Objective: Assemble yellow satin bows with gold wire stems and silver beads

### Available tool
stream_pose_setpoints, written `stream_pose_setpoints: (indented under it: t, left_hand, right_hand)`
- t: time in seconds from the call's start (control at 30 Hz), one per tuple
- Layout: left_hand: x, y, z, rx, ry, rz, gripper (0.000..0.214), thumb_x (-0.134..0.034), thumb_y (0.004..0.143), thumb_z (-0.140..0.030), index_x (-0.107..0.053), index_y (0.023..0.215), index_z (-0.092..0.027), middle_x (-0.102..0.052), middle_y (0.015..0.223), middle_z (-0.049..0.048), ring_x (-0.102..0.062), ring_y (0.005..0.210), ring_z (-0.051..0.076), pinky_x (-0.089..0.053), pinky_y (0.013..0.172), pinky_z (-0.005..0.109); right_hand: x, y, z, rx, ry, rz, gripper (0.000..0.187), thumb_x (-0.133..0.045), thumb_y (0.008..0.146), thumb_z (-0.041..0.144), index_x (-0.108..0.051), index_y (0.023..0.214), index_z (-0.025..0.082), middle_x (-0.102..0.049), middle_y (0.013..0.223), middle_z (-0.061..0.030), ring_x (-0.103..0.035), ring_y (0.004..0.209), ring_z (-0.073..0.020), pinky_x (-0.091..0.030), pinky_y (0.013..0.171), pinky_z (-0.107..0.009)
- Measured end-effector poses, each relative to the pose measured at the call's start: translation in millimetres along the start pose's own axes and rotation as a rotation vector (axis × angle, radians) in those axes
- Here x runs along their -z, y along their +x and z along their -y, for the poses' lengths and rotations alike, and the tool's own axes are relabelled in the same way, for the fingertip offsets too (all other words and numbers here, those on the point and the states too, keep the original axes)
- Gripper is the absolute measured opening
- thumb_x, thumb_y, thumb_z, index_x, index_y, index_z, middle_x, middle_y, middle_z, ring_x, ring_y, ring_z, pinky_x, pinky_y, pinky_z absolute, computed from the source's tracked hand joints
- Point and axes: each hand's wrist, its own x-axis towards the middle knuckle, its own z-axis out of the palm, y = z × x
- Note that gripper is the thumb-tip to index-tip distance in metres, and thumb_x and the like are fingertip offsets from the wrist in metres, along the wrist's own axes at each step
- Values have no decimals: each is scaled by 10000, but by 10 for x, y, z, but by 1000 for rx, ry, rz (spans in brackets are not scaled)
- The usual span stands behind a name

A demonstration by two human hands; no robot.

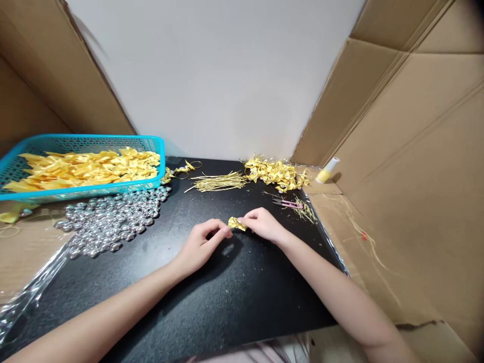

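- One yellow ribbon piece [236,224] — above the black bench [227,312], fingers of left hand [200,246] and right hand [264,225] pinching its opposite ends.
- One blue basket [162,157], yellow fabric pieces [86,169] inside.
- Many silver beads [113,219], beside the basket.
- One bundle of gold strips [221,181].
- One yellow heap [270,171], pink snips [289,203] near it — right of the bundle.

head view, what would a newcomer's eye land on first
Probably the turquoise basket heaped with yellow pieces, at the left, and the shiny silver beads spread on the black table just in front of it. Near the centre, the left hand and right hand hold a small gold piece.
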Motion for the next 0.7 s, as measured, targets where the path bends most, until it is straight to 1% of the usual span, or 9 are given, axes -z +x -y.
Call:
stream_pose_setpoints:
  t: [0.1,0.17,0.23,0.37,0.43,0.5,0.57,0.63,0.7]
  left_hand:
    - [-13,-1,-1,-30,-102,-28,314,-522,889,-398,-655,700,-186,-621,762,15,-572,726,152,-449,728,267]
    - [-27,-3,9,-25,-162,-49,327,-542,877,-405,-657,667,-183,-579,780,17,-554,736,146,-449,743,263]
    - [-43,-9,34,0,-236,-57,334,-565,865,-410,-666,645,-181,-559,799,20,-548,755,146,-446,759,261]
    - [-70,-21,99,38,-406,-24,315,-621,837,-412,-700,640,-179,-588,858,35,-559,797,154,-443,781,264]
    - [-77,-23,118,60,-462,-22,320,-640,824,-424,-707,635,-175,-609,884,45,-560,792,157,-442,762,263]
    - [-79,-25,122,87,-486,-30,336,-644,820,-441,-707,632,-170,-629,880,51,-554,769,156,-437,732,260]
    - [-75,-27,117,100,-480,-25,347,-633,826,-456,-713,650,-168,-640,834,51,-546,748,157,-428,709,257]
    - [-67,-28,110,85,-449,-14,362,-604,845,-464,-721,681,-164,-641,784,46,-529,722,156,-412,689,257]
    - [-57,-30,104,52,-407,-11,377,-562,867,-462,-728,722,-156,-635,750,42,-493,672,148,-392,654,261]
  right_hand:
    - [14,-41,0,-23,-36,70,304,-610,768,343,-639,541,143,-498,491,34,-417,510,-87,-288,508,-225]
    - [10,-66,-1,3,-55,106,285,-604,777,321,-647,557,144,-519,513,34,-431,527,-88,-299,525,-225]
    - [-3,-83,-10,37,-89,130,246,-595,787,294,-680,606,150,-580,567,22,-488,582,-104,-329,565,-226]
    - [-53,-95,-46,107,-178,135,200,-604,812,293,-723,689,189,-695,728,-4,-602,735,-154,-387,676,-258]
    - [-78,-106,-59,192,-140,43,191,-597,831,297,-721,727,196,-709,793,-18,-611,753,-159,-405,688,-272]
    - [-96,-134,-57,337,-60,-167,145,-593,833,265,-708,797,185,-693,816,-35,-593,747,-156,-420,677,-275]
    - [-106,-178,-37,530,-24,-357,105,-619,811,237,-689,859,174,-667,810,-41,-575,758,-161,-435,695,-289]
    - [-119,-225,-13,704,-54,-400,111,-643,806,241,-679,893,183,-662,825,-40,-576,801,-171,-443,756,-316]
    - [-139,-256,-1,788,-121,-372,118,-638,831,260,-684,924,204,-674,870,-39,-583,850,-178,-433,809,-339]
